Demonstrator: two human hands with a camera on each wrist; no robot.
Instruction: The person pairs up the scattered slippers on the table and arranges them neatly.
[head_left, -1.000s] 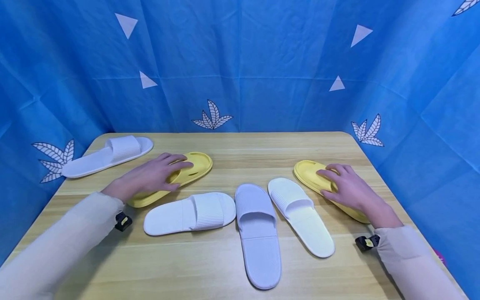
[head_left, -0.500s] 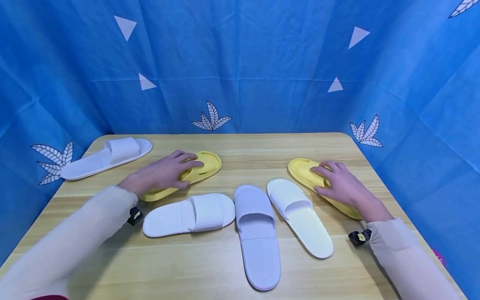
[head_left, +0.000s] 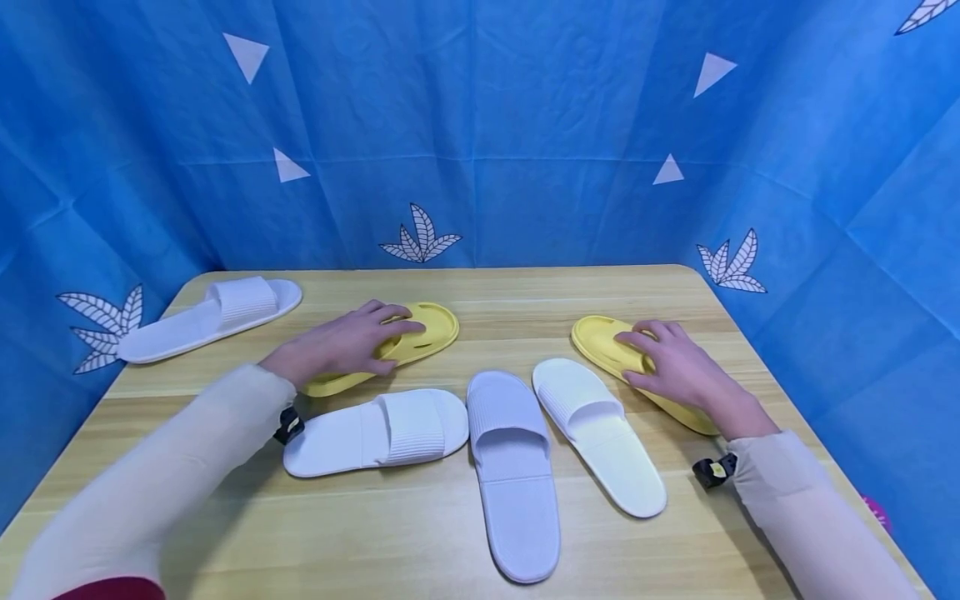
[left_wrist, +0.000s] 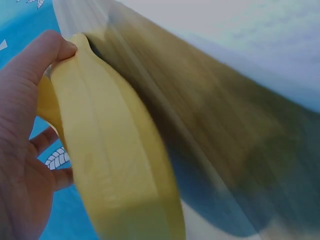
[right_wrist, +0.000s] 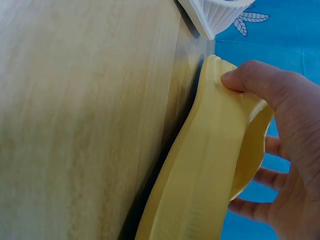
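In the head view my left hand (head_left: pixel 348 340) grips a yellow slipper (head_left: pixel 441 325) across its strap, left of the table's middle. The left wrist view has my thumb pressed on the side of that slipper (left_wrist: pixel 107 135), with fingers over the far side. On the right, my right hand (head_left: pixel 678 362) holds the matching yellow slipper (head_left: pixel 597 337) the same way, its toe pointing back and left. Seen from the right wrist, the thumb lies on the side of this slipper (right_wrist: pixel 195 150) while the other fingers reach round its strap. Both hands cover most of the straps.
In front of the left hand a white slipper (head_left: pixel 330 442) lies sideways. Beside it are a pale lavender slipper (head_left: pixel 517 517) and a slanted cream slipper (head_left: pixel 622 471). Another white slipper (head_left: pixel 180 333) sits at the back left edge. A blue curtain (head_left: pixel 480 100) surrounds the wooden table (head_left: pixel 360 533).
My left hand has slid its yellow slipper rightward. My right hand has shifted the other yellow slipper slightly left. The white, lavender and cream slippers have stayed put.
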